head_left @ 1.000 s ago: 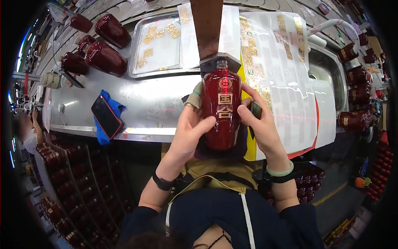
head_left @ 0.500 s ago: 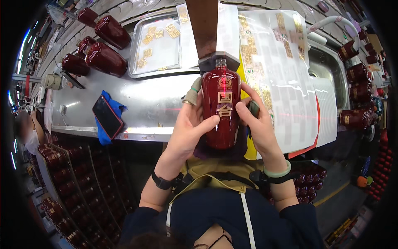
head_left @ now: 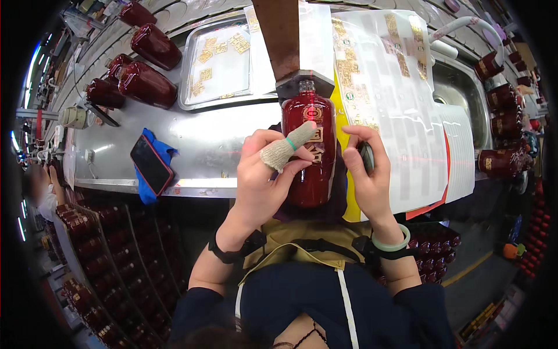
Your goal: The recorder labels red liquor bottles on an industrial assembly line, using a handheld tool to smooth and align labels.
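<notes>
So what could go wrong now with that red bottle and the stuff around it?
The finger cover on the left hand is over gold letters on the red bottle, which might get smudged. The phone lies on a blue cloth by the front edge of the bench; a bump might knock it off.
</notes>
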`<state>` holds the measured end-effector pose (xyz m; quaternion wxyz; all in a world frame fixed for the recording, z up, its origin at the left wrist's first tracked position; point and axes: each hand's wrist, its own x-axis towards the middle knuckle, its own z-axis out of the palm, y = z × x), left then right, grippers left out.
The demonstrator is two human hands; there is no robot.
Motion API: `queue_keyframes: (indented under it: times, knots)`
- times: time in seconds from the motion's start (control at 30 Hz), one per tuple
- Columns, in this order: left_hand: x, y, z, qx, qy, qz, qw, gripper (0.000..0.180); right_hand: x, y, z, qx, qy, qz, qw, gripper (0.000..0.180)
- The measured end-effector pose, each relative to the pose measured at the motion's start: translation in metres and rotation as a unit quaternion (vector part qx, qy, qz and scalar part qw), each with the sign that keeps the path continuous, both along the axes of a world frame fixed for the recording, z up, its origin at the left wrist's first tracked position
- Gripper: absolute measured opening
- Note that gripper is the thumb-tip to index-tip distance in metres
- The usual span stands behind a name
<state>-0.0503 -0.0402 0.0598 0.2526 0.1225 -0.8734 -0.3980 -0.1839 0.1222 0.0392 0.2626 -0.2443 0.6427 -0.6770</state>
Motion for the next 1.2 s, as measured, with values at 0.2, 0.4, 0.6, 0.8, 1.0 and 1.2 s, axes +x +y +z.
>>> queue_keyframes:
  times: [0.2, 0.4, 0.6, 0.8, 1.0, 1.2]
  knots:
    - [-0.002, 0.004, -0.005, 0.072, 0.050, -0.006, 0.996, 0.054, 0.009, -0.008, 0.013, 0.043, 0.343, -0.016, 0.938, 0.033]
    - [-0.001, 0.006, -0.003, 0.110, 0.037, 0.003, 0.993, 0.053, 0.008, -0.012, 0.009, 0.063, 0.389, -0.023, 0.919, 0.027]
    - [0.006, 0.004, -0.003, 0.065, 0.041, -0.015, 0.997, 0.059, 0.002, -0.006, 0.011, 0.040, 0.396, 0.016, 0.917, 0.020]
    - [-0.005, 0.021, -0.013, 0.433, 0.112, 0.104, 0.888, 0.063, 0.008, -0.002, 0.000, 0.030, -0.008, -0.021, 0.999, 0.015]
    - [-0.012, 0.021, -0.011, 0.495, 0.051, 0.024, 0.867, 0.074, 0.013, -0.014, -0.005, 0.014, -0.112, -0.003, 0.994, 0.024]
    - [-0.013, 0.021, -0.011, 0.524, 0.067, 0.025, 0.849, 0.073, 0.012, -0.017, -0.011, 0.019, -0.087, -0.002, 0.996, 0.028]
